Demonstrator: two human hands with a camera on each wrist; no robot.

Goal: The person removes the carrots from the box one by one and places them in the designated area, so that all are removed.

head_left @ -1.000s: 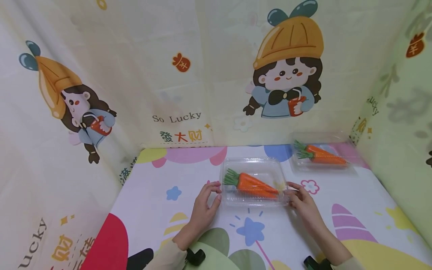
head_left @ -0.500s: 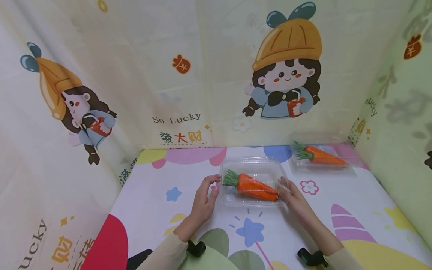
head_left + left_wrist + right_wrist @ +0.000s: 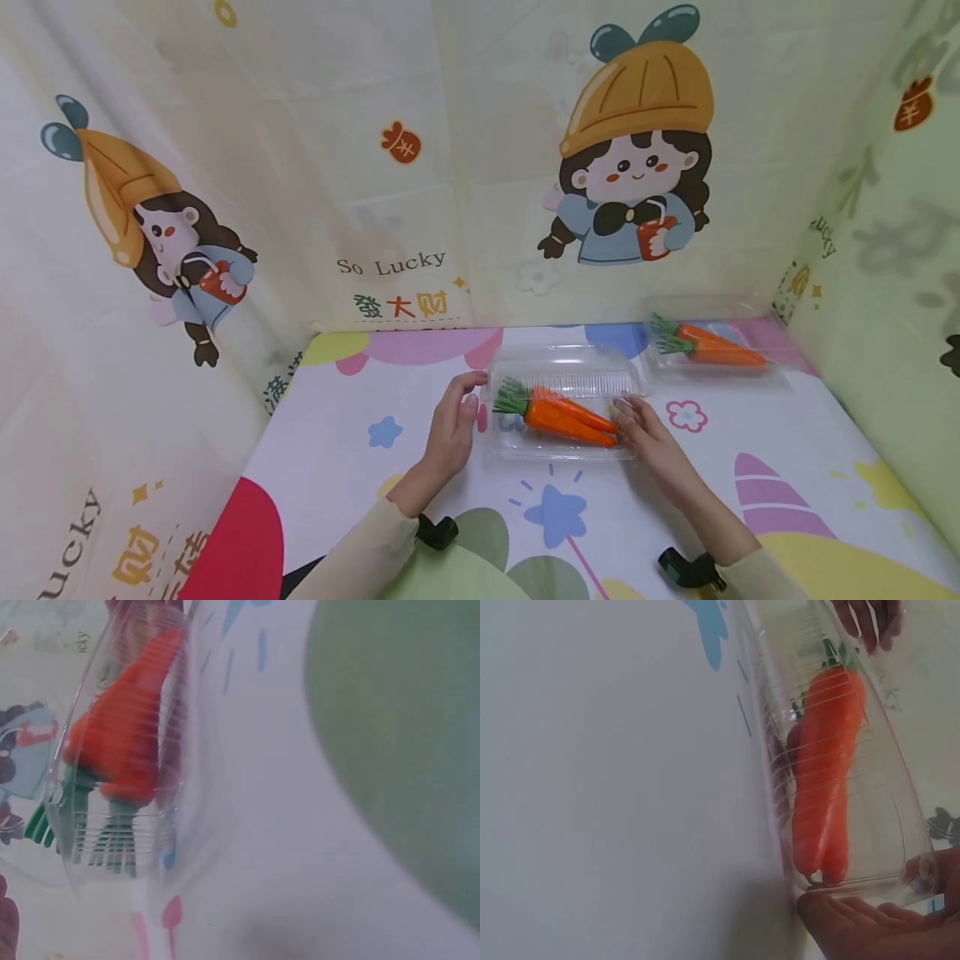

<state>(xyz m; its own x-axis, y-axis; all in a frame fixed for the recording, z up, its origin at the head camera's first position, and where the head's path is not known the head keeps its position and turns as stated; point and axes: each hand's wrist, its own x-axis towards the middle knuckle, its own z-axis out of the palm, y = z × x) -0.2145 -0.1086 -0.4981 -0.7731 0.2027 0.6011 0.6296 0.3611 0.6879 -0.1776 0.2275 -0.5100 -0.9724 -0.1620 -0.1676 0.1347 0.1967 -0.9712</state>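
A clear plastic clamshell box (image 3: 551, 452) with two carrots (image 3: 566, 417) in it lies mid-table, its hinged lid (image 3: 558, 358) tilted up along the front edge. At the box's right end my right hand (image 3: 651, 433) pinches the rim. In the right wrist view, the fingers of that right hand (image 3: 885, 919) lie against the box end below the carrot tips. My left hand (image 3: 450, 425) reaches to the lid's left edge with its fingertips, thumb apart. Green carrot tops (image 3: 112, 832) point toward the left hand in the left wrist view.
A second clear box (image 3: 712, 379) with carrots (image 3: 712, 346) inside stands at the back right. A printed curtain (image 3: 487, 200) closes off the back and both sides of the patterned tablecloth (image 3: 322, 417). Each wrist wears a small black camera (image 3: 437, 532).
The lid's front edge has risen and swung backward. My left hand has moved slightly up with it, and my right hand has shifted left onto the box's right end.
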